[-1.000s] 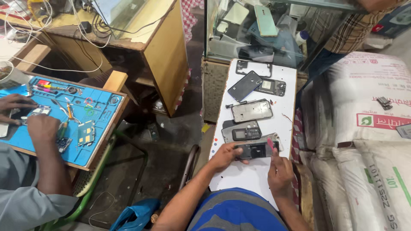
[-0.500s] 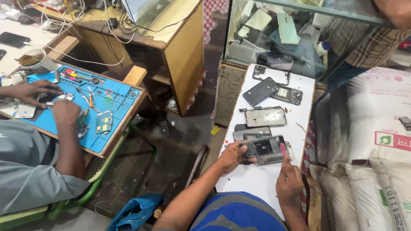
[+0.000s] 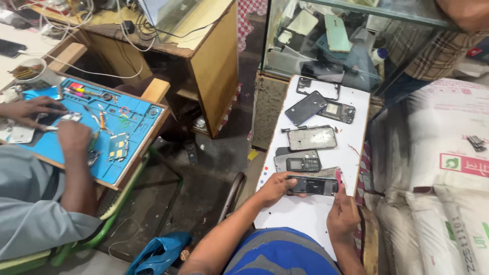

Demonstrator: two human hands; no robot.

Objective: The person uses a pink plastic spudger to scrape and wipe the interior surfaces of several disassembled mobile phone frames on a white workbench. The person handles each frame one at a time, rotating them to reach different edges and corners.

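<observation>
1. Phone (image 3: 312,185), small and dark with its casing opened, sits low on the white board (image 3: 305,214), just below the keypad phone (image 3: 303,164).
2. My left hand (image 3: 275,187) is clamped on its left end, fingers wrapped over the edge.
3. My right hand (image 3: 342,216) closes on the right end, thumb up by the corner; I can't tell what's under the thumb.
4. I judge the step as working the casing: keep it flat on the board, grip even, pry lightly at the corner.
5. Other phone shells (image 3: 311,138) lie just above; keep clear of them.
6. A co-worker's hands (image 3: 71,135) work at the blue mat (image 3: 130,119), well apart.
</observation>
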